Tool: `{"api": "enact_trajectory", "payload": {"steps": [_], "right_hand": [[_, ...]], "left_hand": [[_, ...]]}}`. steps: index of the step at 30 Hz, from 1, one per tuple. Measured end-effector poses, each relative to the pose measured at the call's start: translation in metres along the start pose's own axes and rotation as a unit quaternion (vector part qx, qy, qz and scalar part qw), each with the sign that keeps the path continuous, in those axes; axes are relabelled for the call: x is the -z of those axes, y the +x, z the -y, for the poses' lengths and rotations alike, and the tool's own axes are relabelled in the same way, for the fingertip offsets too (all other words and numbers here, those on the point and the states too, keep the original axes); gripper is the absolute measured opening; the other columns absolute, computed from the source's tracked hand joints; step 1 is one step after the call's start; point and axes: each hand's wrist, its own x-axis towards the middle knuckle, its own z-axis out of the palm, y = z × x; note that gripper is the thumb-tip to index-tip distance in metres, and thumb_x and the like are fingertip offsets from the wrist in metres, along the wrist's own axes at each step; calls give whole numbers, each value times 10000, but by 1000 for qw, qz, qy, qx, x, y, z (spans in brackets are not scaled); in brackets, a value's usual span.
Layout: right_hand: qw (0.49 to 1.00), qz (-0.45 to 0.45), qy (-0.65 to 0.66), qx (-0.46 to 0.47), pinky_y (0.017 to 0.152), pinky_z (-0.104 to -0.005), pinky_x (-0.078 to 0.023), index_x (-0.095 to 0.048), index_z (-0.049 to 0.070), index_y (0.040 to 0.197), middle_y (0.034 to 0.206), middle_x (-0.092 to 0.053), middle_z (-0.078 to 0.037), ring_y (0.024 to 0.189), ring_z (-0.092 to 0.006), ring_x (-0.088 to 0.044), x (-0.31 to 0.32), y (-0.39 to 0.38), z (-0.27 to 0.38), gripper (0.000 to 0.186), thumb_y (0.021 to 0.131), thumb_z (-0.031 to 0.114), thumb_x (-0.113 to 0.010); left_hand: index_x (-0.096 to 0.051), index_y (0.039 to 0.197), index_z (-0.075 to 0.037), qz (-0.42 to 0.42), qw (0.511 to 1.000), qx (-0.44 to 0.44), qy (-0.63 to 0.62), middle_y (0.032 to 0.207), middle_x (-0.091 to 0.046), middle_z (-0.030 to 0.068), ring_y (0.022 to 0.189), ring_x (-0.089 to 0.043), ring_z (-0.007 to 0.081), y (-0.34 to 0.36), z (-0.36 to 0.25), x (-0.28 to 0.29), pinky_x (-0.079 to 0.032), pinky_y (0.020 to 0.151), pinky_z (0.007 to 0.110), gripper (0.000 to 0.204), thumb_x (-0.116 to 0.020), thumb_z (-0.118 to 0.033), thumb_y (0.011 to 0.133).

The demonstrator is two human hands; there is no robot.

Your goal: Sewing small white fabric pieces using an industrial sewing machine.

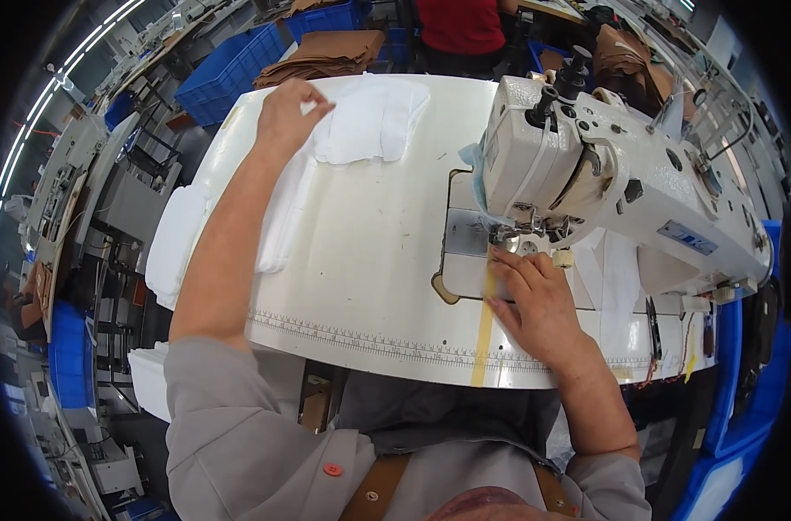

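Note:
My left hand reaches to the far left of the white table and pinches the edge of a white fabric piece on a small stack. My right hand lies flat on the table just in front of the needle and presser foot of a white sewing machine, fingers spread, resting on a strip of yellow tape. It holds nothing that I can see.
More white fabric pieces lie along the table's left edge, with another stack beside it. Blue crates and brown fabric piles stand behind. A person in red is at the far side.

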Motion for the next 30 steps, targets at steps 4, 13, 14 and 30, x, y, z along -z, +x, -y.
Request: {"api": "enact_trajectory", "payload": {"steps": [4,13,14,30], "right_hand": [[1000,-5,-6,16,968,-438,-457,-658,31,1222,1374,-640,-99,1118,-304,-610,0,2,0,431,856,230,-770],[994,-50,-8,99,1020,-466,-463,-691,54,1102,1323,-659,-124,1105,-316,-617,1,7,12,288,822,64,-762],[991,-50,-31,118,1031,-467,-463,-693,59,1102,1322,-659,-121,1101,-314,-621,2,8,15,291,821,69,-766],[965,0,237,110,905,-406,-543,-695,16,1171,1142,-717,-167,1008,-320,-692,-78,166,153,328,911,209,-753]], "left_hand": [[-762,895,-28,106,993,54,-13,987,-724,96,895,-691,227,-74,4,68,-552,805,359,301,-914,-240,746],[-788,857,16,222,958,171,-59,784,-743,89,731,-682,157,-135,4,100,-563,726,291,152,-819,-89,752],[-787,846,16,219,956,186,-61,760,-739,83,704,-681,152,-137,6,100,-563,705,291,137,-808,-83,754],[-782,913,0,179,895,290,-288,792,-736,29,691,-648,68,-155,45,86,-518,652,217,102,-815,-49,830]]}}
